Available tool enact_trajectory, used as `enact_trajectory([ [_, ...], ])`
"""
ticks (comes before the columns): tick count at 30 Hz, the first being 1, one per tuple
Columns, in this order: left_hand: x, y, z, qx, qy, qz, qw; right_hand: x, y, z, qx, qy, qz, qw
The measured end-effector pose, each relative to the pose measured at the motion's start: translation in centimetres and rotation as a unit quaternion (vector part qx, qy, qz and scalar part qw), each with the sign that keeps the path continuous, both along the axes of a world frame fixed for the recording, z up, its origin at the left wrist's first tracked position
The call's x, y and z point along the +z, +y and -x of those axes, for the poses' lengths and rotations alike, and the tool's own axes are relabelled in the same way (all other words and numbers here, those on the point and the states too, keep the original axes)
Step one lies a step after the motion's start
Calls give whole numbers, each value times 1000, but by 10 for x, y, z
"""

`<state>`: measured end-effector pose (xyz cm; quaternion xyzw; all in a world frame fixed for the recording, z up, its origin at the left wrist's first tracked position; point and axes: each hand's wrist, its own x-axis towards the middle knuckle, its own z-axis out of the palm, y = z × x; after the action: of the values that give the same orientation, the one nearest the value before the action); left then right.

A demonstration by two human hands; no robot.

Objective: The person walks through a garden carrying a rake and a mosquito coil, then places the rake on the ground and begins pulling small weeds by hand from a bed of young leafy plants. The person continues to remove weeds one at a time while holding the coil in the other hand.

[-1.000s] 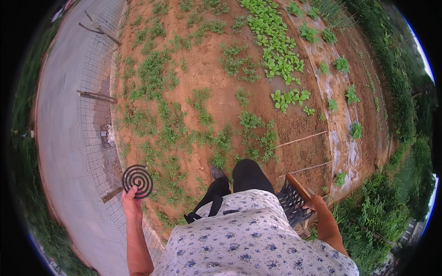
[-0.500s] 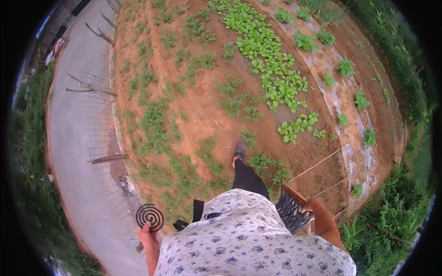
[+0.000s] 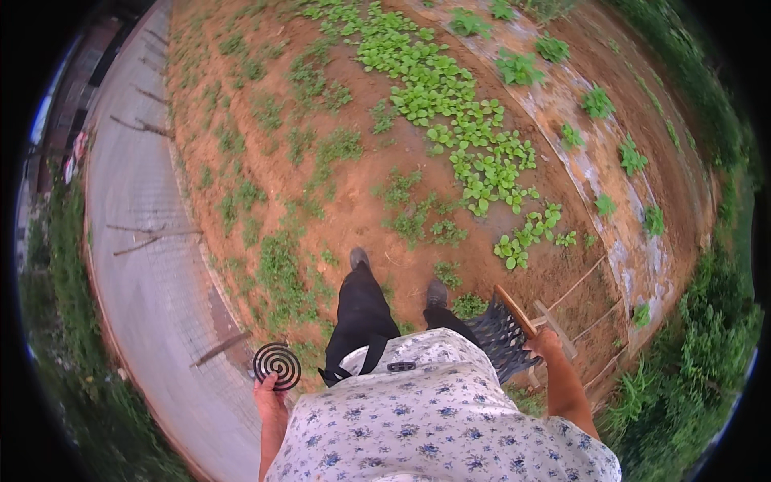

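Note:
My left hand (image 3: pixel 271 399) pinches the lower edge of a dark mosquito coil (image 3: pixel 277 365), whose flat spiral faces up over the field's left side. At my right side, my right hand (image 3: pixel 546 344) is closed round part of a folding stool (image 3: pixel 499 333) with a wooden frame and a dark woven seat. The stool hangs beside my right leg; its lower parts are partly hidden by my hand and shirt. Both dark shoes (image 3: pixel 360 257) stand on the soil, the left one further forward.
Weeds (image 3: pixel 281 273) grow in patches over the reddish soil. Ahead runs a strip of leafy green seedlings (image 3: pixel 482 165); to its right, larger plants (image 3: pixel 597 102) grow through plastic film. A wire fence with leaning sticks (image 3: pixel 221 349) borders a concrete path (image 3: pixel 140 281) on the left.
My left leg and shoe have swung forward into view, while the right shoe now sits further back. The stool has tilted, showing more of its frame. Both hands keep their holds.

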<state>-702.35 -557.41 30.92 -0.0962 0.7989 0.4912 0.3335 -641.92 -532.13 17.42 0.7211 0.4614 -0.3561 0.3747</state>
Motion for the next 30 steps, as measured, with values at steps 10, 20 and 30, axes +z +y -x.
enact_trajectory([
  [10,-48,303,195,-255,-49,-57,964,68,-51,126,-184,-97,57,977],
  [20,-56,548,213,-434,-46,-85,896,53,-169,243,-128,-66,226,964],
  [30,-67,561,125,-555,-123,-24,822,-15,-232,309,-112,61,206,970],
])
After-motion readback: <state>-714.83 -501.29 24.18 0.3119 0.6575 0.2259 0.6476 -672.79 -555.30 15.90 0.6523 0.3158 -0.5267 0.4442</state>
